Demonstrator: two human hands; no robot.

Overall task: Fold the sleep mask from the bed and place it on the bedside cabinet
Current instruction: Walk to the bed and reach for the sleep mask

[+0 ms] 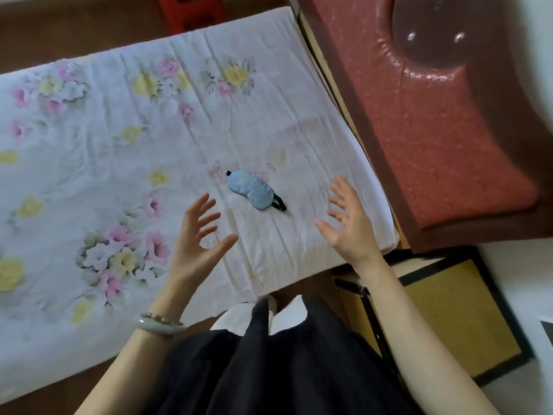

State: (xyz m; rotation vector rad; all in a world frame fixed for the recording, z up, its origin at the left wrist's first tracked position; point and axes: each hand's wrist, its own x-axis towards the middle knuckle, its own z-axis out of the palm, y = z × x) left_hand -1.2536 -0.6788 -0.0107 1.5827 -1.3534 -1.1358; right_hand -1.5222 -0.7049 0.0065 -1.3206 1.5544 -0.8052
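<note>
Nearest the viewer hung a dark garment (269, 363) on the person's front. A pale bangle (160, 324) sat on the left wrist. Nearer than the sleep mask (250, 190), both hands were raised over the bed (89, 145), palms facing each other. Left hand (197, 244): fingers (200, 206) spread and released, grasping nothing, set to the near left of the mask and apart from it. Right hand (348, 223): fingers (339, 190) likewise spread and released, empty, to the near right of the mask and apart from it.

The mask, light blue with a dark strap (279, 203), lay flat and unfolded on the floral sheet (125, 259), between the two hands and slightly beyond them. Right of the mask, off the bed's edge, stood the bedside cabinet (454, 319), yellow top with dark border. Right of and beyond the mask rose a reddish padded headboard (434, 130). Beyond the mask, past the far bed edge, a red object (191, 10), unidentified.
</note>
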